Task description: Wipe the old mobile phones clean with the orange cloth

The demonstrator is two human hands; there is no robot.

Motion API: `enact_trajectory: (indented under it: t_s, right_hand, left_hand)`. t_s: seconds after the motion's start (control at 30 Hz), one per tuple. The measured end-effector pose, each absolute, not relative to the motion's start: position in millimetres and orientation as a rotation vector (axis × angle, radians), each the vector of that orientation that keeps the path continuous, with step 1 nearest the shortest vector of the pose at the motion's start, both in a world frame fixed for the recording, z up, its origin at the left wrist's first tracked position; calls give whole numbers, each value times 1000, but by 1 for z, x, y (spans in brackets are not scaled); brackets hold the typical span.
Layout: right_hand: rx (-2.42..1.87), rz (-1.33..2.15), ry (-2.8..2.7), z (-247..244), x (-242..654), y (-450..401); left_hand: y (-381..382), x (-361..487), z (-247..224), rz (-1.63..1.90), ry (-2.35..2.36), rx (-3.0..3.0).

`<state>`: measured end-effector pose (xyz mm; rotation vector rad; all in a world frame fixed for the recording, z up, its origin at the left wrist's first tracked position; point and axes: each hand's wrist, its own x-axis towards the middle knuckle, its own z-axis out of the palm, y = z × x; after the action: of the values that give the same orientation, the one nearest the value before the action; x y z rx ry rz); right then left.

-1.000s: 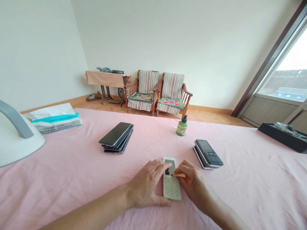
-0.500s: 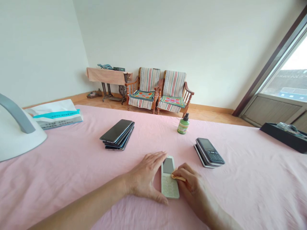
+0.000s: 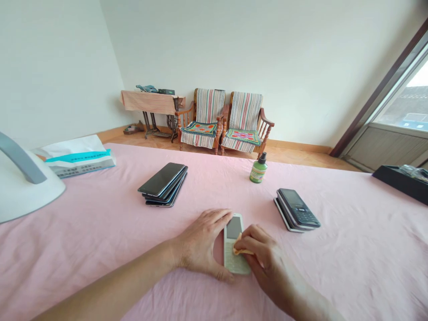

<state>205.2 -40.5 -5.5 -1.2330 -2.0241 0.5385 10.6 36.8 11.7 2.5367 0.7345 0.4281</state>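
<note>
A white keypad phone (image 3: 233, 228) lies face up on the pink cloth-covered table, screen end away from me. My left hand (image 3: 203, 243) steadies it along the left side, fingertips at its top corner and thumb at its bottom corner. Pinched in my right hand (image 3: 262, 252) is a small folded yellow cloth (image 3: 241, 249), pressed on the upper keypad just under the screen. Part of the phone's right side is hidden behind that hand.
A stack of dark smartphones (image 3: 163, 180) lies left, and a stack of keypad phones (image 3: 297, 209) right. Behind stands a green spray bottle (image 3: 258, 169). A tissue pack (image 3: 80, 158) and a white appliance (image 3: 30, 191) are far left, a black box (image 3: 401, 183) far right.
My right hand has slid the cloth a little left, from the phone's right edge onto the keypad. My left hand keeps its hold. The view has shifted slightly.
</note>
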Motion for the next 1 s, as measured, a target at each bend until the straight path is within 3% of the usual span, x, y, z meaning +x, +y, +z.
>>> enact_trajectory:
  t_s: [1.0]
  right_hand:
    - [-1276,485,-2039,-4,197,-47]
  left_hand:
    - [38,10,12,407,644,2631]
